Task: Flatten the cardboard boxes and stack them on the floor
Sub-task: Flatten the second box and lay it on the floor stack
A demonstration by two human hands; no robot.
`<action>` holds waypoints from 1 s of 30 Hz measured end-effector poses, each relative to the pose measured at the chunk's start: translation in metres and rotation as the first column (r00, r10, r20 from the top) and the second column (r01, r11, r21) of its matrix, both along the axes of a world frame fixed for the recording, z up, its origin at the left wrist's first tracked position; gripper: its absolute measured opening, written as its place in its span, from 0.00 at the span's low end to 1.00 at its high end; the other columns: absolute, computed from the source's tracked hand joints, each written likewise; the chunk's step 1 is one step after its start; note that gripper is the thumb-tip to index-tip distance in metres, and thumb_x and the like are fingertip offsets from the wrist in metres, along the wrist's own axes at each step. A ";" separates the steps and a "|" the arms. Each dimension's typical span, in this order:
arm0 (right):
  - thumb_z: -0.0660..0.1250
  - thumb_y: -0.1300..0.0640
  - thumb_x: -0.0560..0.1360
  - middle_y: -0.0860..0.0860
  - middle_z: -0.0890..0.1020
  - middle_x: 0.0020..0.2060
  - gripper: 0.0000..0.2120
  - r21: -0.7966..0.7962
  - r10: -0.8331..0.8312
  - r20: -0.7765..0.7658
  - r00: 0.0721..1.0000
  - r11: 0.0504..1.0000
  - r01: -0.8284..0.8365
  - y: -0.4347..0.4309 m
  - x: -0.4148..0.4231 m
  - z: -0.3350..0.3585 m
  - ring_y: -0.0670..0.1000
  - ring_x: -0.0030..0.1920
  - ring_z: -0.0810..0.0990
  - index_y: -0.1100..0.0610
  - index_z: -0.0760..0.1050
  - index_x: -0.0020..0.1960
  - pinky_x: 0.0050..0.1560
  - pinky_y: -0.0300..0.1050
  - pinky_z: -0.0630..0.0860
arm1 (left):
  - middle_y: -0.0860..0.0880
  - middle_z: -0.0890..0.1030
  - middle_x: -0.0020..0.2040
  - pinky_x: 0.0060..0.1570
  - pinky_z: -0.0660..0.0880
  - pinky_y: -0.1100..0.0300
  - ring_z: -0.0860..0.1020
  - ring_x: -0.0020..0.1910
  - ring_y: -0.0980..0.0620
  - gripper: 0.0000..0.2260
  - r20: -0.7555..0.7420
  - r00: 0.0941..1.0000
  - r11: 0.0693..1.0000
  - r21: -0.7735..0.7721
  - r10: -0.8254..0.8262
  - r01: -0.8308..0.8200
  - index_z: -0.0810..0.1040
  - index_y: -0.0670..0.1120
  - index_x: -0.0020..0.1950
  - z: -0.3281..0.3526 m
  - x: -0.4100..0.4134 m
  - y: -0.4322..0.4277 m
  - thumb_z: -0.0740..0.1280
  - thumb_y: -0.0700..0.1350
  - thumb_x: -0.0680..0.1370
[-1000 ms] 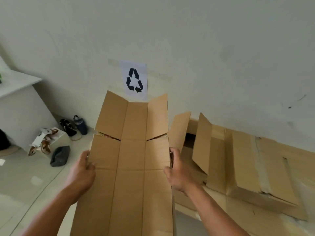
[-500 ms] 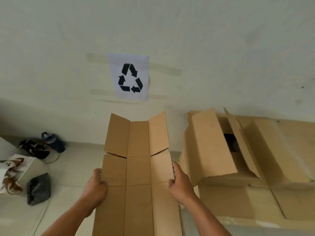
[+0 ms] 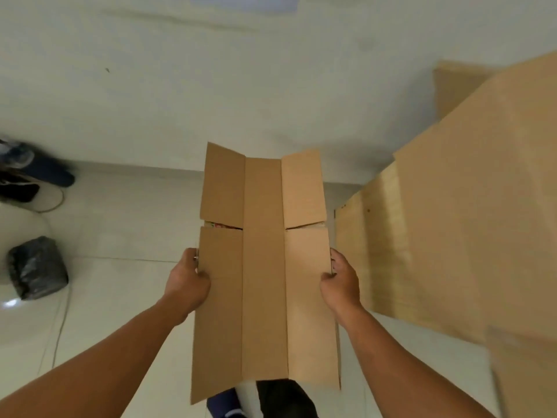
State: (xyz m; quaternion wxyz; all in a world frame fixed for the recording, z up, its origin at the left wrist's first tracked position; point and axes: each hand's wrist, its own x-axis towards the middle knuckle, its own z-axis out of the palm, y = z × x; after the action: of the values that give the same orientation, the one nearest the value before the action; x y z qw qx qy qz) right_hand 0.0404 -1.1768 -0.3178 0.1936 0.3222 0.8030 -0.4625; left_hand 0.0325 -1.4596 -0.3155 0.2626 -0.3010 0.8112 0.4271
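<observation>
I hold a flattened brown cardboard box [image 3: 263, 267] out in front of me, long side pointing away, its end flaps spread at the far end. My left hand [image 3: 187, 282] grips its left edge and my right hand [image 3: 340, 279] grips its right edge, at about the middle of its length. The box hangs above the pale tiled floor [image 3: 120, 236]. To the right lies a blurred pile of other cardboard boxes [image 3: 452, 206] against the wall.
A white wall [image 3: 241, 86] rises just ahead, with the lower edge of a paper sign [image 3: 241, 3] at the top. On the left floor sit a black bag [image 3: 37, 267] and dark shoes [image 3: 33, 170]. My feet [image 3: 259, 399] show below the box.
The view has tipped downward and closer to the wall, so the recycling sign has slid to the top edge. The box pile has shifted right. Both hands keep their grip on the box edges.
</observation>
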 end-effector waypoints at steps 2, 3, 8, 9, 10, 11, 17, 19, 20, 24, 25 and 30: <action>0.57 0.73 0.77 0.47 0.78 0.63 0.30 -0.016 -0.057 0.039 0.998 0.998 0.058 0.003 -0.011 -0.062 0.49 0.61 0.79 0.51 0.69 0.73 0.54 0.42 0.78 | 0.52 0.75 0.58 0.52 0.81 0.46 0.78 0.53 0.47 0.16 0.010 1.000 1.000 0.010 -0.020 0.019 0.69 0.54 0.64 -0.060 -0.015 -0.001 0.60 0.37 0.80; 0.57 0.73 0.76 0.48 0.79 0.62 0.30 -0.029 -0.085 0.055 0.995 0.996 0.087 0.005 -0.017 -0.091 0.47 0.57 0.80 0.51 0.70 0.73 0.52 0.41 0.79 | 0.53 0.75 0.57 0.51 0.81 0.47 0.78 0.52 0.48 0.15 0.011 1.000 1.000 0.010 -0.023 0.023 0.69 0.54 0.64 -0.090 -0.022 0.000 0.60 0.38 0.81; 0.59 0.75 0.74 0.47 0.82 0.54 0.30 -0.077 -0.193 0.099 0.976 0.977 0.201 0.012 -0.040 -0.230 0.45 0.46 0.83 0.50 0.74 0.69 0.45 0.45 0.81 | 0.54 0.73 0.56 0.48 0.79 0.51 0.76 0.48 0.51 0.14 -0.002 1.000 1.000 0.006 -0.024 0.024 0.68 0.53 0.65 -0.228 -0.050 0.006 0.59 0.40 0.82; 0.59 0.75 0.74 0.47 0.83 0.54 0.30 -0.087 -0.210 0.102 0.972 0.972 0.219 0.013 -0.044 -0.255 0.46 0.47 0.83 0.50 0.74 0.68 0.46 0.47 0.81 | 0.54 0.73 0.56 0.48 0.79 0.51 0.76 0.48 0.51 0.14 -0.007 1.000 1.000 0.007 -0.022 0.022 0.68 0.52 0.66 -0.251 -0.054 0.006 0.59 0.40 0.83; 0.59 0.75 0.73 0.48 0.83 0.55 0.30 -0.099 -0.221 0.102 0.970 0.968 0.231 0.014 -0.048 -0.279 0.48 0.47 0.84 0.50 0.74 0.68 0.46 0.47 0.82 | 0.54 0.73 0.57 0.48 0.79 0.51 0.76 0.48 0.51 0.14 -0.013 1.000 1.000 0.007 -0.018 0.018 0.68 0.52 0.67 -0.273 -0.058 0.006 0.59 0.40 0.83; 0.58 0.76 0.73 0.49 0.83 0.57 0.30 -0.108 -0.224 0.097 0.970 0.966 0.234 0.015 -0.053 -0.300 0.48 0.47 0.84 0.50 0.75 0.67 0.46 0.48 0.82 | 0.54 0.73 0.57 0.49 0.79 0.50 0.76 0.49 0.50 0.14 -0.016 1.000 1.000 0.005 -0.014 0.014 0.68 0.51 0.68 -0.293 -0.061 0.005 0.60 0.40 0.83; 0.60 0.73 0.73 0.47 0.83 0.48 0.25 -0.095 -0.180 0.025 0.983 0.979 0.181 0.008 -0.080 -0.393 0.48 0.44 0.83 0.48 0.76 0.60 0.38 0.42 0.79 | 0.50 0.75 0.58 0.54 0.79 0.45 0.77 0.53 0.46 0.15 -0.066 0.998 0.999 -0.049 -0.006 0.003 0.68 0.48 0.69 -0.385 -0.078 0.001 0.61 0.40 0.82; 0.62 0.69 0.74 0.48 0.83 0.48 0.18 -0.027 -0.083 0.027 0.996 0.996 0.084 0.009 -0.086 -0.415 0.48 0.42 0.82 0.51 0.76 0.57 0.36 0.40 0.76 | 0.49 0.76 0.55 0.50 0.78 0.49 0.77 0.50 0.46 0.16 -0.070 0.997 0.995 -0.101 -0.015 0.008 0.69 0.45 0.69 -0.404 -0.083 -0.004 0.61 0.39 0.81; 0.64 0.65 0.75 0.49 0.83 0.48 0.13 0.016 -0.012 0.032 0.999 1.000 0.011 0.011 -0.089 -0.425 0.48 0.42 0.81 0.52 0.76 0.56 0.36 0.40 0.75 | 0.48 0.76 0.54 0.49 0.77 0.50 0.77 0.50 0.46 0.17 -0.060 0.998 0.992 -0.122 -0.024 0.016 0.69 0.44 0.69 -0.413 -0.086 -0.008 0.61 0.39 0.80; 0.68 0.51 0.76 0.49 0.74 0.41 0.10 0.239 0.320 0.086 0.943 0.913 -0.331 0.018 -0.096 -0.455 0.46 0.38 0.72 0.56 0.70 0.47 0.34 0.38 0.66 | 0.44 0.78 0.57 0.51 0.78 0.48 0.78 0.51 0.44 0.19 -0.018 0.995 0.973 -0.212 -0.097 0.091 0.71 0.43 0.69 -0.439 -0.089 -0.025 0.62 0.42 0.78; 0.67 0.49 0.76 0.49 0.72 0.41 0.12 0.262 0.367 0.097 0.925 0.888 -0.379 0.018 -0.097 -0.459 0.46 0.37 0.71 0.55 0.68 0.46 0.34 0.38 0.66 | 0.44 0.77 0.59 0.53 0.78 0.47 0.78 0.53 0.44 0.20 -0.015 0.992 0.966 -0.230 -0.124 0.117 0.71 0.43 0.69 -0.444 -0.088 -0.028 0.63 0.43 0.78; 0.68 0.50 0.76 0.49 0.76 0.51 0.13 0.221 0.454 0.111 0.884 0.856 -0.467 0.019 -0.107 -0.459 0.50 0.51 0.76 0.53 0.67 0.55 0.50 0.42 0.73 | 0.43 0.69 0.73 0.64 0.72 0.47 0.72 0.68 0.41 0.28 0.022 0.985 0.985 -0.028 -0.170 0.171 0.58 0.45 0.79 -0.451 -0.087 -0.036 0.63 0.46 0.81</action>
State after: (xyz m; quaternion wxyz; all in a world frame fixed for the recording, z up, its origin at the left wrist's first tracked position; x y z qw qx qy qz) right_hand -0.0662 -1.1575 -0.7767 0.2800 0.1547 0.9011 -0.2927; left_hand -0.0544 -1.4956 -0.7660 0.3015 -0.2384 0.8376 0.3881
